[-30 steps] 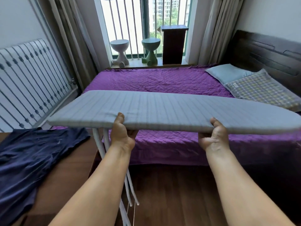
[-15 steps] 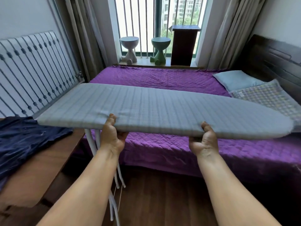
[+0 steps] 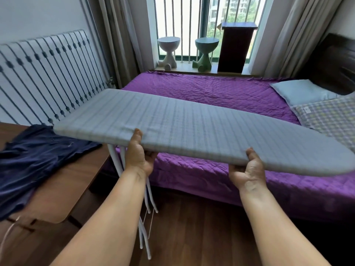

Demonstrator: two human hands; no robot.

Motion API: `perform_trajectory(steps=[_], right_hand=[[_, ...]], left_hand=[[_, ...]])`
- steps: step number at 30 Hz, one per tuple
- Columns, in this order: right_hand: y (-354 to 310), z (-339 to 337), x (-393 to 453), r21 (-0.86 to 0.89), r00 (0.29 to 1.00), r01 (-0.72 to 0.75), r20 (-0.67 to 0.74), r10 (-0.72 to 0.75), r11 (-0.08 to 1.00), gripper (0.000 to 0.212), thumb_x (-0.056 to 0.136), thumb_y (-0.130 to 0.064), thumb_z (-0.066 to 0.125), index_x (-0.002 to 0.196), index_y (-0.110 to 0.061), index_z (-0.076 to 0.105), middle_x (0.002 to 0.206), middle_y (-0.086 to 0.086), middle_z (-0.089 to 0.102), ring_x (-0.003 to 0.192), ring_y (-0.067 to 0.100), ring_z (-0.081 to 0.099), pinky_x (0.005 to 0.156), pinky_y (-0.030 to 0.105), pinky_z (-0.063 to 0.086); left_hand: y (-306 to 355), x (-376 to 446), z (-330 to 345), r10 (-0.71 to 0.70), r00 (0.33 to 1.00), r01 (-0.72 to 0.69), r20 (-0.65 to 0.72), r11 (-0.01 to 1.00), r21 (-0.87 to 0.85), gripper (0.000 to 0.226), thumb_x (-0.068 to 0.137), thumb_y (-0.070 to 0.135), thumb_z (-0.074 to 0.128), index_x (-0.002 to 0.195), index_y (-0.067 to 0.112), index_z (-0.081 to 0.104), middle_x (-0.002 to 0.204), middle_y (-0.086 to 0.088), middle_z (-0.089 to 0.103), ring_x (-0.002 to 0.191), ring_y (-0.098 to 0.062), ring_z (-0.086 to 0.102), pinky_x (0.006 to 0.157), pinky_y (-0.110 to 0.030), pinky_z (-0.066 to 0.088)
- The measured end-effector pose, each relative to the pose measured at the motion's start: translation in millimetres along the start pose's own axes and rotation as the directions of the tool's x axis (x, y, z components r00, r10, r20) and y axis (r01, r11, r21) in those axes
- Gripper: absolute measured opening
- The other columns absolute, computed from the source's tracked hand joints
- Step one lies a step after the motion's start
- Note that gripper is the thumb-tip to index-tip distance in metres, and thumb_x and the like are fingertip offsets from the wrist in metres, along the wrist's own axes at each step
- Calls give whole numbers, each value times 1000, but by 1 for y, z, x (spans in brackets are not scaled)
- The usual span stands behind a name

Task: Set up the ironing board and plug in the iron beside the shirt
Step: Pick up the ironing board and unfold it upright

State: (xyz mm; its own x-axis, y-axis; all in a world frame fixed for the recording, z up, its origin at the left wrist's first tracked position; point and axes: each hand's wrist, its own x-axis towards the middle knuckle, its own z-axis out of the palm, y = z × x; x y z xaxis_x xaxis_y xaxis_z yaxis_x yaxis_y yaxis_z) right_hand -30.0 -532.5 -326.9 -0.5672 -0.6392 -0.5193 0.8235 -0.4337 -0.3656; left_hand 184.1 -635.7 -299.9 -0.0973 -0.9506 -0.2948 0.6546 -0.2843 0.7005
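Note:
A grey striped ironing board is held flat in front of me, its rounded nose pointing right and its square end at the left. My left hand grips its near edge left of the middle, thumb on top. My right hand grips the near edge further right, thumb on the rim. White metal legs hang folded under the left part, their feet above the floor. A dark navy shirt lies spread on a wooden table at the left. No iron is in view.
A bed with a purple quilt and two pillows stands right behind the board. The wooden table is at my left, a white radiator cover behind it. A thin white cord hangs at the table's front. Wooden floor lies below.
The board has swung so its left end sits farther away and its nose nearer and lower at the right. Both hands keep their grip on the near edge.

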Motion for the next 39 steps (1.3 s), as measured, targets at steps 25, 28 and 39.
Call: perform_trajectory(steps=[25, 28, 39], right_hand=[[11, 39, 0, -21, 914, 11, 406, -2, 1000, 7, 84, -5, 61, 85, -12, 62, 63, 1, 73, 60, 17, 72, 66, 32, 61], [14, 40, -3, -9, 905, 7, 425, -3, 1000, 10, 84, -5, 63, 91, -12, 61, 65, 3, 74, 66, 19, 73, 67, 33, 61], [30, 30, -17, 26, 927, -64, 373, 50, 998, 17, 80, -5, 70, 94, -8, 62, 85, 8, 72, 84, 26, 72, 67, 38, 61]], left_hand=[[-21, 13, -36, 318, 944, -320, -86, 947, -12, 61, 92, 65, 27, 116, 17, 57, 103, -9, 69, 97, -23, 66, 81, -32, 49], [-24, 25, -51, 416, 896, -393, -157, 906, 156, 51, 97, 53, 30, 122, 17, 56, 109, -4, 63, 102, -20, 57, 80, -27, 43], [-29, 58, -103, 802, 591, -299, -84, 314, 901, 61, 86, 3, 49, 143, 17, 34, 149, -19, 29, 134, -33, 35, 110, -41, 34]])
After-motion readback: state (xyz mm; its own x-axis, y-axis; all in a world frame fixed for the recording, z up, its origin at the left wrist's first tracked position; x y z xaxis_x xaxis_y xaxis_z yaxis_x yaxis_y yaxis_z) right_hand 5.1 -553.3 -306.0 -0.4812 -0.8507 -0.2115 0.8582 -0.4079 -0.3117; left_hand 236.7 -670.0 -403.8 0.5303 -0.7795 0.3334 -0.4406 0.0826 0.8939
